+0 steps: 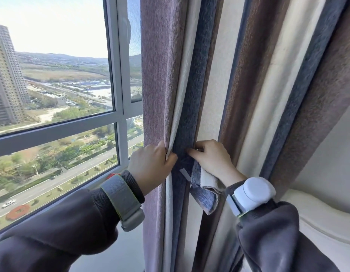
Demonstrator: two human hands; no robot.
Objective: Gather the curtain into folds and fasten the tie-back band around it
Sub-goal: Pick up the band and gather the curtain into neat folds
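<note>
A striped curtain [248, 79] in mauve, cream, blue and brown hangs in vertical folds beside the window. My left hand [150, 165] grips its left edge, thumb over the cream and blue folds. My right hand [211, 160] pinches the fabric at a blue fold, opposite the left hand. A blue and cream tie-back band [204, 190] hangs from under my right palm, its loose end dangling. A small white strip [185, 173] shows on the blue fold between the hands.
A large window [58, 118] with a grey frame fills the left side, a sill below it. A cream upholstered piece of furniture [323, 222] stands at the lower right, close behind the curtain.
</note>
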